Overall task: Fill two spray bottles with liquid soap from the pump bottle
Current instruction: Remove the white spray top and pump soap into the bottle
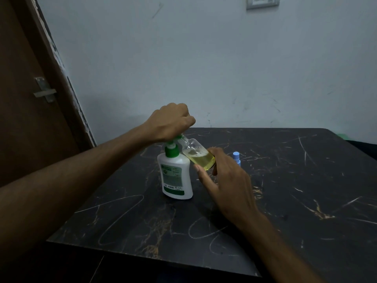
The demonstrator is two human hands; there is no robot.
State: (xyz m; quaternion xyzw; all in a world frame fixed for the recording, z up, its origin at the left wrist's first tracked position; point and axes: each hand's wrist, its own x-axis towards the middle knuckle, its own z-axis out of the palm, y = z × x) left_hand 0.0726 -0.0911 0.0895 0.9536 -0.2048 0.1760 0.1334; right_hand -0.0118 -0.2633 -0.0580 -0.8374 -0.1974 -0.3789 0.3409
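Note:
A white pump bottle point(175, 176) with a green pump and green label stands upright on the black marble table point(285, 201). My left hand point(169, 123) is closed over the pump head from above. My right hand point(222, 180) holds a small clear spray bottle point(199, 155) by its base, tilted with its open neck up against the pump's nozzle. Yellow liquid fills roughly the lower half of it. A blue spray cap point(236, 158) shows just behind my right hand, mostly hidden by it.
A pale wall rises behind the table, with a switch plate point(262, 2) high up. A brown door point(26, 88) with a metal latch stands at the left. The table's near edge runs across the bottom of the view.

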